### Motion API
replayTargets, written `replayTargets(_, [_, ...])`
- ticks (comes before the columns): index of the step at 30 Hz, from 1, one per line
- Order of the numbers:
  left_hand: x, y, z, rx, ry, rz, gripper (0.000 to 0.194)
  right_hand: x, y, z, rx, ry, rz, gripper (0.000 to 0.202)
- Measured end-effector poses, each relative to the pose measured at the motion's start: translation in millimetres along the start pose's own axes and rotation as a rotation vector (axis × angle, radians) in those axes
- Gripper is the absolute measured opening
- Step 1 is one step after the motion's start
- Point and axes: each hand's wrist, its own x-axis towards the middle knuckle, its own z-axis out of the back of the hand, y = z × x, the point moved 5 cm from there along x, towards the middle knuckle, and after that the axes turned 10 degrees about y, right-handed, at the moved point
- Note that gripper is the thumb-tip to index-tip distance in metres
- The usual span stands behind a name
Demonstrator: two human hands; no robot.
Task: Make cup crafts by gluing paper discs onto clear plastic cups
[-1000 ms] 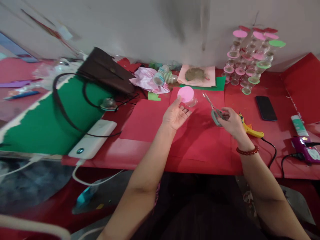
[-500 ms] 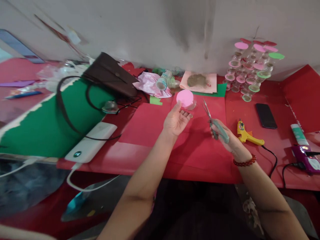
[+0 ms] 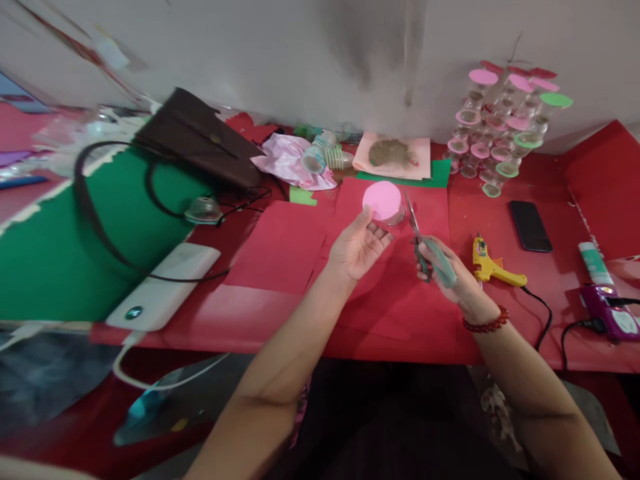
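My left hand pinches a round pink paper disc at its lower edge with the thumb. Part of a clear plastic cup shows behind the disc's lower right side; whether the two are joined, I cannot tell. In my right hand is a pair of scissors with grey-green handles. Its blades point up and stand close to the disc's right edge. Both hands are above red paper sheets on the table.
A yellow glue gun, a black phone and a glue stick lie to the right. Stacked clear cups with paper discs stand at the back right. On the left are a brown bag and a white power bank.
My left hand has brought the pink disc right, closer to the scissors. The scissors blades look nearer together. The view has shifted slightly.
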Motion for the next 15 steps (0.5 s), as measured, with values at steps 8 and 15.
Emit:
replayTargets(8, [1.1, 0.3, 0.8, -0.018, 0.026, 0.014, 0.048, 2.3, 0.7, -0.5, -0.030, -0.013, 0.027, 0.054])
replayTargets(15, [3.1, -0.8, 4.3, 0.011, 0.004, -0.001, 0.047, 2.3, 2.6, -1.5, -0.047, -0.006, 0.035, 0.057])
